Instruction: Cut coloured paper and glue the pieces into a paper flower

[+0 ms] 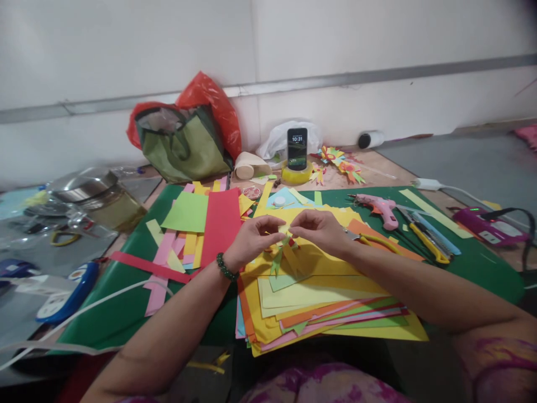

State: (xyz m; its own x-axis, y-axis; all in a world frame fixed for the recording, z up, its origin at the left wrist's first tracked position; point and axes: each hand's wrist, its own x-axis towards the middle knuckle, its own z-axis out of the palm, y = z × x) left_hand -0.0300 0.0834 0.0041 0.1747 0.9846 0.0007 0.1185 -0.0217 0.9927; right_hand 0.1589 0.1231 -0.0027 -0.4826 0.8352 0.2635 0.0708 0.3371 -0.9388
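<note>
My left hand (262, 235), with a green bead bracelet (227, 267) at its wrist, pinches one side of a small paper rosette (287, 244). The fingertips of my right hand (319, 230) close on the rosette's other side. Yellow, green and red bits show on this piece, and green and yellow tails hang from it; my fingers hide part of its top. Under both hands lies a thick stack of coloured paper (319, 294), mostly yellow on top. Yellow-handled pliers (377, 242) rest close by my right wrist.
A pink glue gun (380, 209) and a yellow cutter knife (430, 243) lie right on the green mat (482, 268). Left are a red sheet (222, 224) and paper strips (159, 263). Behind stand a phone (297, 150), finished paper rosettes (335, 159) and a green bag (184, 145).
</note>
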